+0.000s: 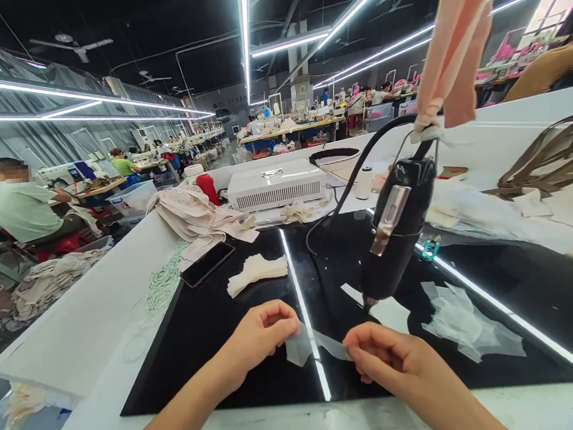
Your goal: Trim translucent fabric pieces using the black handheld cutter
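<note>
Between my two hands a thin translucent piece of sheet (301,347) is held low over the black board (251,385). My left hand (260,341) pinches its left end between thumb and fingertips. My right hand (392,359) pinches the right end, its fingers curled. Just above my right hand hangs a black corded tool (401,232) with a narrow tip, tied to a pink cloth strip (452,46). White scraps (390,313) lie under its tip. To the right is a loose pile of similar translucent pieces (469,323); a stack of cream fabric pieces (257,272) lies beyond my left hand.
A phone (208,265) and light green cord (166,276) lie at the left. Behind the board stand a white metal box (274,186), beige fabric (191,213) and a thread spool (364,183). Small teal snips (430,249) lie right of the tool. A co-worker (22,204) sits at far left.
</note>
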A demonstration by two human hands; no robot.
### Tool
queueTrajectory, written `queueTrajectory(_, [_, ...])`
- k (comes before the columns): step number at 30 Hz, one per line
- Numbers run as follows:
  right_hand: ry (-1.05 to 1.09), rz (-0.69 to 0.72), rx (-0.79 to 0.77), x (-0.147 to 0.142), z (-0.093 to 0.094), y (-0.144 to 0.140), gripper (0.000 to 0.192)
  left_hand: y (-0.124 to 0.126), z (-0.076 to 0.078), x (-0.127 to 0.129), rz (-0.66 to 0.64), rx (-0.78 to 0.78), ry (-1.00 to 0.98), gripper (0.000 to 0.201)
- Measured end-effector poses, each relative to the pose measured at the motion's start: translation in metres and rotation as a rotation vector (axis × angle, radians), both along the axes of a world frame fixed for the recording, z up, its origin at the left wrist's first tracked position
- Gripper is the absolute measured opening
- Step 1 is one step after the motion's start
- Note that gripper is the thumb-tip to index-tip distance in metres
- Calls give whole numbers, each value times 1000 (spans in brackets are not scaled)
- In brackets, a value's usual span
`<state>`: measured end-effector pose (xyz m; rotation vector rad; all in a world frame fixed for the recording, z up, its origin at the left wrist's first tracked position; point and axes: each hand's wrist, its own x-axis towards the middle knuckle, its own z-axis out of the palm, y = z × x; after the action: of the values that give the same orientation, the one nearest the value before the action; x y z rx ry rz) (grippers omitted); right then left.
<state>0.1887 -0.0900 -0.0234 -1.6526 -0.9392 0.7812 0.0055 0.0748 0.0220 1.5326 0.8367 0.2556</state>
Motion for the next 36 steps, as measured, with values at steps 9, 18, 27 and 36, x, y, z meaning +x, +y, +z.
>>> queueTrajectory(9, [11, 95, -51, -4, 16, -3, 22, 7, -4, 0, -6, 13, -12, 33])
queueTrajectory(18, [-49, 360, 214, -12, 13, -10, 12, -2, -5, -2, -147, -22, -184, 52])
queueTrajectory(27, [-160, 273, 264, -7, 12, -5, 24, -6, -7, 3, -329, -8, -340, 46])
queueTrajectory(36, [-362, 182, 170, -3, -2, 11, 12, 17, -27, 7, -348, 423, -95, 36])
